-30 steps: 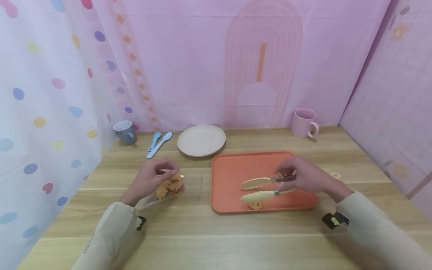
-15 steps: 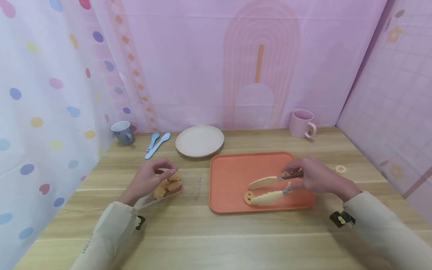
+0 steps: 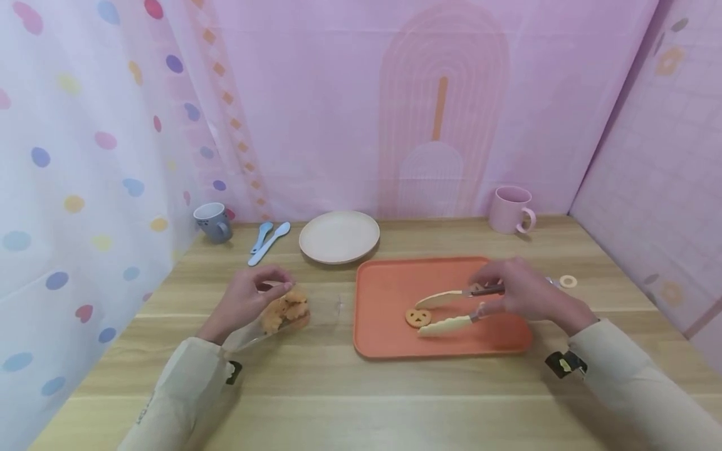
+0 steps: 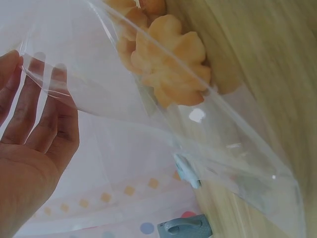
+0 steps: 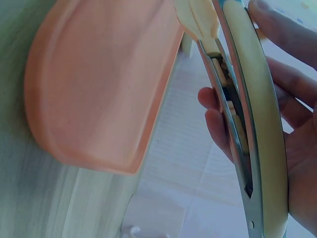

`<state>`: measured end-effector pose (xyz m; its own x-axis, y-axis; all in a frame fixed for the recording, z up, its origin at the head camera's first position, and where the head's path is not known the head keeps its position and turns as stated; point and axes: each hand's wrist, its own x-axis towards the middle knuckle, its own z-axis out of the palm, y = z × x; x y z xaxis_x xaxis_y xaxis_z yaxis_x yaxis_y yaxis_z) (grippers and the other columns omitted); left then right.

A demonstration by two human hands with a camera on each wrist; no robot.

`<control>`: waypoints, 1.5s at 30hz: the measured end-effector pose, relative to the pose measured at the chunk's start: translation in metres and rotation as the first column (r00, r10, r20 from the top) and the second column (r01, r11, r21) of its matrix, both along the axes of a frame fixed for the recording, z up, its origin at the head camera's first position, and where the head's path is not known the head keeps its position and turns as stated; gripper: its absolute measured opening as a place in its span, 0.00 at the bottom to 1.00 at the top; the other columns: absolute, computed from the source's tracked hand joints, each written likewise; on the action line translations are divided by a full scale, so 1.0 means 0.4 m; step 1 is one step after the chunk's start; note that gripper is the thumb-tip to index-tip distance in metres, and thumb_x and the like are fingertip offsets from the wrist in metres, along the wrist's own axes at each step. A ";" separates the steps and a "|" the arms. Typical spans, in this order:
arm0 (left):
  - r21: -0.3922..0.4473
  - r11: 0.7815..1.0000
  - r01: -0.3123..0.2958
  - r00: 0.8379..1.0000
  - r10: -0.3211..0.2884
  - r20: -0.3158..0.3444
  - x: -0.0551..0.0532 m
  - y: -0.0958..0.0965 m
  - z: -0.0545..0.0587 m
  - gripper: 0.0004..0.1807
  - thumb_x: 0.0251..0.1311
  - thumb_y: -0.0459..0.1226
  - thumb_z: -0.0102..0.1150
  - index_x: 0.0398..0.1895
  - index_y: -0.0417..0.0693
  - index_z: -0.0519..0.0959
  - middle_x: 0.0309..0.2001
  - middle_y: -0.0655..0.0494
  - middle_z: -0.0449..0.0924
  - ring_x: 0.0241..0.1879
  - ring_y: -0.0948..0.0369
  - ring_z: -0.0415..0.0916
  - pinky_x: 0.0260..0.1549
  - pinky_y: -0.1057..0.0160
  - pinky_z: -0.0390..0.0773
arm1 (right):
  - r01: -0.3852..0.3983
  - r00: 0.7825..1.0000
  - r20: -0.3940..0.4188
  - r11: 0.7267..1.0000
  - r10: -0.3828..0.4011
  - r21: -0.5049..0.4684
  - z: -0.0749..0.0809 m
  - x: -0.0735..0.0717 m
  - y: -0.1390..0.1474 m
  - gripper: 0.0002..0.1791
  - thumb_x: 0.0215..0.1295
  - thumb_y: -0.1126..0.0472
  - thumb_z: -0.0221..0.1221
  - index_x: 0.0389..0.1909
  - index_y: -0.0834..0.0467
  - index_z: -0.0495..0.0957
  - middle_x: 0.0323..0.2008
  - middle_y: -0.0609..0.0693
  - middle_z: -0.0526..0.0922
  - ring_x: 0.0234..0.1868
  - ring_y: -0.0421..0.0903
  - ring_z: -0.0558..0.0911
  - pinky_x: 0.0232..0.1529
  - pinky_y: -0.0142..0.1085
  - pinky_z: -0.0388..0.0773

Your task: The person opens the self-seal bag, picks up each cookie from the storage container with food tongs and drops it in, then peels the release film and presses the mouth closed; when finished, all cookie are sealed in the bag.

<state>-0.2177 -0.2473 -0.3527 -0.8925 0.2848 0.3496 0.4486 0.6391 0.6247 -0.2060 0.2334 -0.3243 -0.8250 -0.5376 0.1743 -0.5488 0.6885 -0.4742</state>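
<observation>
My left hand (image 3: pixel 252 300) pinches the upper edge of a clear plastic bag (image 4: pixel 233 144) between thumb and fingertips. Inside the bag lie several golden cookies (image 3: pixel 289 308); a flower-shaped cookie (image 4: pixel 171 62) shows in the left wrist view. My right hand (image 3: pixel 524 293) grips a pair of tongs (image 5: pixel 262 124) with cream tips and metal arms. The tong tips are spread apart, low over the orange tray (image 3: pixel 389 282). A round cookie with a cut-out face (image 3: pixel 418 317) is on the tray, at the ends of the tips; whether they touch it I cannot tell.
Behind the tray stand a cream plate (image 3: pixel 340 237) and, at the right, a pink mug (image 3: pixel 510 210). Two pale blue spoons (image 3: pixel 271 243) and a grey-blue mug (image 3: pixel 214 223) are at the back left. A small pale ring (image 3: pixel 568 281) lies right of the tray.
The round cookie has moved from near the tray's front edge farther back. My right hand and the tongs have shifted a little to the right. My left hand stays at the bag.
</observation>
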 end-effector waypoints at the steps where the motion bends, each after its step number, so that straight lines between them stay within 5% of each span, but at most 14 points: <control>1: 0.000 1.000 -0.001 1.000 0.001 -0.005 -0.002 0.000 0.002 0.03 0.64 0.32 0.64 0.38 0.43 0.84 0.38 0.48 0.89 0.37 0.70 0.81 0.39 0.66 0.83 | -0.008 1.000 -0.003 1.000 0.008 0.004 0.001 0.001 0.000 0.21 0.48 0.58 0.77 0.44 0.54 0.85 0.40 0.49 0.90 0.43 0.48 0.89 0.47 0.45 0.87; 9: -0.001 1.000 -0.003 1.000 0.003 -0.001 -0.004 -0.001 0.003 0.03 0.64 0.33 0.64 0.38 0.43 0.85 0.39 0.47 0.89 0.37 0.71 0.80 0.39 0.67 0.83 | -0.056 0.993 -0.106 0.998 0.058 0.020 -0.001 -0.004 -0.009 0.15 0.48 0.60 0.77 0.38 0.54 0.87 0.35 0.45 0.89 0.38 0.43 0.87 0.42 0.40 0.86; 19: -0.043 0.999 -0.011 1.000 0.011 0.019 -0.009 0.014 0.008 0.04 0.65 0.34 0.64 0.39 0.44 0.85 0.39 0.51 0.89 0.39 0.62 0.82 0.41 0.63 0.84 | -0.064 0.991 -0.117 0.998 0.062 -0.014 0.007 -0.018 -0.050 0.15 0.47 0.57 0.78 0.37 0.52 0.87 0.35 0.43 0.90 0.39 0.42 0.88 0.42 0.40 0.86; 30: -0.032 0.999 0.023 0.998 -0.021 0.061 -0.013 0.020 0.006 0.05 0.65 0.35 0.64 0.40 0.44 0.85 0.43 0.51 0.88 0.41 0.66 0.81 0.42 0.68 0.83 | -0.094 0.993 -0.078 0.985 0.084 -0.142 -0.008 -0.063 -0.211 0.15 0.51 0.59 0.76 0.41 0.55 0.87 0.35 0.50 0.90 0.36 0.44 0.87 0.42 0.39 0.85; 45: -0.080 0.994 0.072 0.995 -0.066 0.073 -0.014 0.028 0.005 0.04 0.62 0.31 0.65 0.38 0.41 0.86 0.43 0.47 0.87 0.44 0.57 0.83 0.39 0.65 0.86 | -0.106 0.989 -0.114 0.991 0.096 -0.085 -0.024 -0.097 -0.408 0.18 0.48 0.52 0.78 0.38 0.55 0.88 0.28 0.45 0.84 0.33 0.41 0.82 0.38 0.32 0.79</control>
<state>-0.2232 -0.2359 -0.3506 -0.8914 0.3714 0.2598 0.4502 0.6587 0.6028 -0.2448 0.0702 -0.3339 -0.7405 -0.5951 0.3123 -0.6654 0.5839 -0.4651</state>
